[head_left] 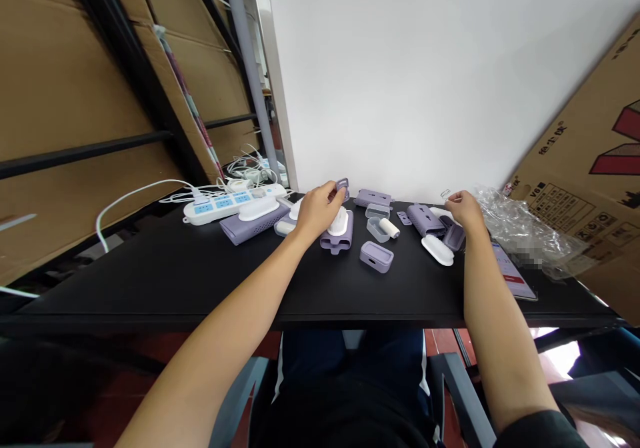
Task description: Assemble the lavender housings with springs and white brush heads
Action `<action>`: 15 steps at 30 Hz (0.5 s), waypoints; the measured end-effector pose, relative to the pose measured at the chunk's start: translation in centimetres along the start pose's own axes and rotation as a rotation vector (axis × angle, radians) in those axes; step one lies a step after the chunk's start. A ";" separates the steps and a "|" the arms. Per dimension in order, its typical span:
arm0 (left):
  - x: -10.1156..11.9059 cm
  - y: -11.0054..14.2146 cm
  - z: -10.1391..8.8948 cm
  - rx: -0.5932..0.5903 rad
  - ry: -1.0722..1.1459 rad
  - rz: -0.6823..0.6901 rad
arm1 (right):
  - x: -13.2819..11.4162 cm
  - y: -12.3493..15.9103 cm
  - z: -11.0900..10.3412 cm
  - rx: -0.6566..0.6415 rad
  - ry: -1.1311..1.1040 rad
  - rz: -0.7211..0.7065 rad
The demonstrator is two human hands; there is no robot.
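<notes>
Where the left arm reaches: forward over the black table [190, 275], left hand [319, 209] bent inward, thumb and fingers pinching a small purple frame [343, 183].
Right hand [465, 208]: fingertips pinched at a thin clear piece [445, 195], its shape hard to tell.
Textures: matte purple case [425, 220]; white rounded oval [438, 251]; crinkled clear plastic [520, 221].
Purple box [377, 257]: rounded corners, between the hands, nearer the body.
Frame's place: above a purple sleeve [336, 242].
</notes>
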State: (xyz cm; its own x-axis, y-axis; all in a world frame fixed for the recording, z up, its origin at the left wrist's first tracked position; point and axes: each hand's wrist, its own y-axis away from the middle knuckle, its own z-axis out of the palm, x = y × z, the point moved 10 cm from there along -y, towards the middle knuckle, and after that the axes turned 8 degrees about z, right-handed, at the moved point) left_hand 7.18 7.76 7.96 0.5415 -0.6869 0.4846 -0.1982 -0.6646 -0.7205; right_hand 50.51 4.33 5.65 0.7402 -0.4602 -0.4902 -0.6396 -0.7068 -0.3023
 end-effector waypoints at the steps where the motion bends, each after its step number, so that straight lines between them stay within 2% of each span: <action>1: -0.2 0.0 0.1 0.004 0.021 -0.010 | -0.5 0.4 -0.6 0.024 -0.059 -0.018; 4: -1.2 -0.1 0.5 0.025 0.170 -0.055 | -3.0 2.1 -2.5 0.122 -0.247 -0.145; 6: -2.0 -0.2 1.1 0.029 0.344 -0.108 | -5.2 3.7 -3.0 0.134 -0.353 -0.242; 10: -3.1 -0.3 2.4 0.022 0.669 -0.247 | -10.0 7.6 -1.0 -0.001 -0.395 -0.359; 13: -3.4 -0.1 2.8 0.035 0.760 -0.318 | -13.7 11.4 0.9 -0.124 -0.360 -0.482; 15: -3.1 0.1 3.1 0.020 0.777 -0.319 | -15.3 13.8 2.1 -0.196 -0.322 -0.539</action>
State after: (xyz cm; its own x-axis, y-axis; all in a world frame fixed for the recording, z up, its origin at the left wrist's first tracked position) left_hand 8.07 10.75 4.85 -0.1496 -0.4793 0.8648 -0.1123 -0.8608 -0.4965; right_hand 29.91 2.77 7.33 0.8278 0.1482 -0.5411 -0.1241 -0.8922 -0.4343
